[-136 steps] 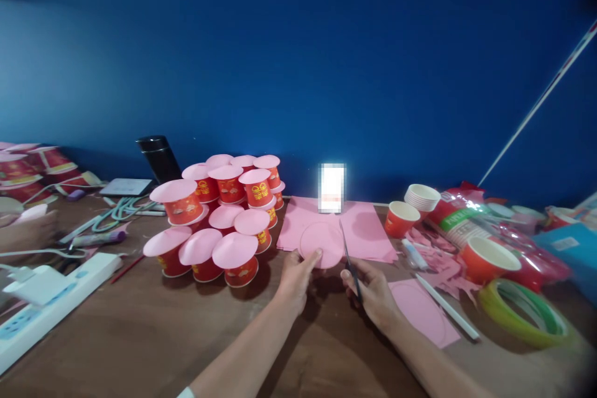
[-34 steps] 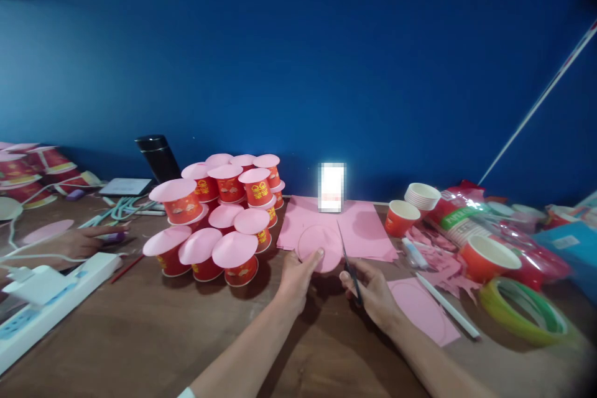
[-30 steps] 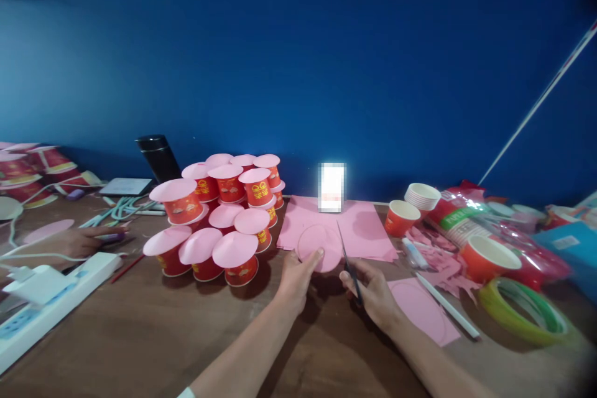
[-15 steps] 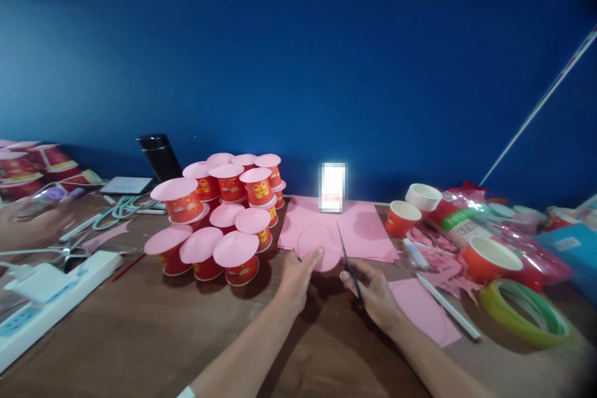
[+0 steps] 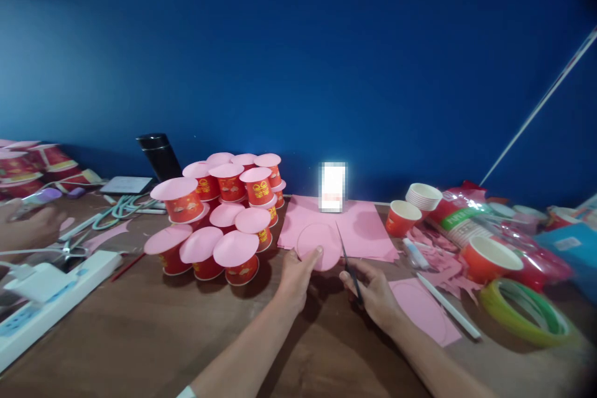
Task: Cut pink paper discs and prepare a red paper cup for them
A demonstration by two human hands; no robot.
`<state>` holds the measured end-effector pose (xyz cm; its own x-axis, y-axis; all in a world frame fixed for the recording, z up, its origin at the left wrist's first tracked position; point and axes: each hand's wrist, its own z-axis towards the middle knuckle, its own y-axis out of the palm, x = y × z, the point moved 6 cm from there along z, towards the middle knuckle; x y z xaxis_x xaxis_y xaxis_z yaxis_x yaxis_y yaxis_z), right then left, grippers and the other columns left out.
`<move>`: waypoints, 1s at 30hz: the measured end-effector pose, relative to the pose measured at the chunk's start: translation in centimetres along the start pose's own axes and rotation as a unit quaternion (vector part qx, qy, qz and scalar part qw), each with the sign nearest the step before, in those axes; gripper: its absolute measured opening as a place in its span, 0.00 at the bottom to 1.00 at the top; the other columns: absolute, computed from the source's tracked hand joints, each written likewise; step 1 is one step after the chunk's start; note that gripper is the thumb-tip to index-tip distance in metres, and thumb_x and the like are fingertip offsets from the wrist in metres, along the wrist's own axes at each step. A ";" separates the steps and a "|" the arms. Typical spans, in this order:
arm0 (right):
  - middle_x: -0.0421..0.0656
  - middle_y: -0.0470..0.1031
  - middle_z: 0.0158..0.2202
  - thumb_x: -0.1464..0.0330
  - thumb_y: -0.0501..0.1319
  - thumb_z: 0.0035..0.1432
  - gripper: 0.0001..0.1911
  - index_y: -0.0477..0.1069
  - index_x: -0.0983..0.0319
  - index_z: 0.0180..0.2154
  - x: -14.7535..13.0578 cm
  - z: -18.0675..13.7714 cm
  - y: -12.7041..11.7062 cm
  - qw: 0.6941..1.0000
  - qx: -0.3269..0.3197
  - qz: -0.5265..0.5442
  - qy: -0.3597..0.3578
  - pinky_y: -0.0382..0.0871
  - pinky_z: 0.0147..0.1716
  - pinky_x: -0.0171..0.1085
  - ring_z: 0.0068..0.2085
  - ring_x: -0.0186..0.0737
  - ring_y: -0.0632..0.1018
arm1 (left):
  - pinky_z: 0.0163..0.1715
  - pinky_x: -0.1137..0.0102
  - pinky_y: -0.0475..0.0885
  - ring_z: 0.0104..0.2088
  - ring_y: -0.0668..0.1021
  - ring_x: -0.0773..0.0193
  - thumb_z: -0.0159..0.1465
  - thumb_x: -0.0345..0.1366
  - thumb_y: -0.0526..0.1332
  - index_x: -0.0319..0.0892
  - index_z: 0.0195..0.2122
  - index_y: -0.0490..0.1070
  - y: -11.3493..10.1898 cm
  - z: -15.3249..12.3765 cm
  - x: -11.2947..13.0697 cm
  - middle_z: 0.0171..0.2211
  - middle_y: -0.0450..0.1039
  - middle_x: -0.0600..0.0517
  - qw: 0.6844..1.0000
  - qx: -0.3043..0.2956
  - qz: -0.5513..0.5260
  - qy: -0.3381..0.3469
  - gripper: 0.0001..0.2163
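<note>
Between thumb and fingers, my left hand (image 5: 297,280) grips a round pink paper disc (image 5: 326,242), held over the near edge of the pink paper sheets (image 5: 364,224). My right hand (image 5: 373,295) is closed around dark scissors (image 5: 353,273), whose blades point away from me just right of the disc. Left of my hands stand several red paper cups (image 5: 241,269) topped with pink discs, some of them stacked. A pink sheet with a drawn circle (image 5: 422,314) lies by my right wrist, with a white pen (image 5: 450,308) along it.
On the right are a white-rimmed red cup (image 5: 489,261), a tape roll (image 5: 527,314), pink scraps (image 5: 448,261) and a glue tube (image 5: 415,253). A lit phone (image 5: 333,188) stands behind the sheets. Leftward are a power strip (image 5: 56,305), a black flask (image 5: 159,157) and another person's hand (image 5: 30,227).
My hands, the disc and the scissors stay nearly still. At the far left, the other person's hand and the purple-ended object beside it have shifted slightly.
</note>
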<state>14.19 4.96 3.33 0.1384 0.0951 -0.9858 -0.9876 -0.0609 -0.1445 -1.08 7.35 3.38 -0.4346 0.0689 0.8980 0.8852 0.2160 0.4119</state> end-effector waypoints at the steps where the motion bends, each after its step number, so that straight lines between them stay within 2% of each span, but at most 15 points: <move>1: 0.36 0.64 0.16 0.54 0.63 0.49 0.24 0.74 0.64 0.43 0.0 0.0 0.0 1.000 0.000 0.002 0.000 0.60 0.14 0.30 0.18 0.32 0.66 | 0.34 0.68 0.73 0.34 0.79 0.57 0.44 0.41 0.71 0.33 0.37 0.74 0.0 0.0 0.0 0.34 0.78 0.42 1.000 0.000 -0.003 -0.002 0.21; 10: 0.38 0.68 0.22 0.54 0.65 0.47 0.25 0.73 0.64 0.43 -0.2 0.0 -0.1 1.000 -0.003 0.002 0.002 0.64 0.17 0.30 0.21 0.32 0.68 | 0.32 0.69 0.73 0.32 0.79 0.58 0.44 0.41 0.71 0.34 0.35 0.74 0.2 -0.2 0.2 0.32 0.78 0.43 1.000 -0.009 0.007 -0.004 0.19; 15: 0.38 0.66 0.22 0.55 0.65 0.48 0.25 0.72 0.65 0.44 0.0 0.0 -0.1 1.000 -0.015 0.026 0.008 0.61 0.17 0.29 0.20 0.30 0.67 | 0.29 0.70 0.72 0.32 0.79 0.58 0.45 0.40 0.70 0.33 0.34 0.74 0.2 -0.2 0.1 0.33 0.78 0.42 0.999 -0.011 0.030 -0.006 0.19; 30: 0.37 0.66 0.19 0.55 0.63 0.50 0.26 0.73 0.66 0.46 0.2 0.1 -0.2 1.000 -0.007 -0.003 -0.008 0.60 0.16 0.29 0.19 0.30 0.65 | 0.36 0.68 0.72 0.33 0.79 0.59 0.44 0.39 0.71 0.34 0.36 0.73 -0.1 0.0 -0.2 0.33 0.78 0.44 1.000 0.008 0.005 -0.015 0.20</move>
<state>14.44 5.07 3.17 0.1425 0.1119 -0.9835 -0.9857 -0.0745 -0.1513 -1.09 7.35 3.15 -0.4310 0.1003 0.8968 0.8870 0.2300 0.4005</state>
